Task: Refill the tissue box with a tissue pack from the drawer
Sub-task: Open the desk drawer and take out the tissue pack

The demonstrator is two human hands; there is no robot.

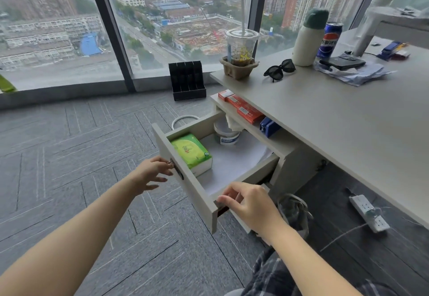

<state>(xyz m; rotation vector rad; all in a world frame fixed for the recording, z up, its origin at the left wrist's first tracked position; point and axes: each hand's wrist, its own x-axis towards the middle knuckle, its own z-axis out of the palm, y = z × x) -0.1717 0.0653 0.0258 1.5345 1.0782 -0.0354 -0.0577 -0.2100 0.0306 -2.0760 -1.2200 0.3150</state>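
A pale grey drawer [185, 179] under the desk stands pulled out. A green tissue pack [191, 151] lies in its left front corner on white paper, and a white tub [226, 133] stands at the back. My left hand [151, 175] is at the outside of the drawer front, thumb and forefinger pinched on the small key [171, 162] in the lock. My right hand [249, 202] grips the drawer front's right corner, fingers curled over its edge. No tissue box is in view.
The grey desk [336, 114] carries a plastic cup [241, 47], sunglasses [279, 69], a white bottle [307, 42], a cola can [329, 40] and papers. Red boxes [246, 110] sit on the shelf above the drawer. A black organiser [186, 80] and a power strip [369, 212] lie on the floor.
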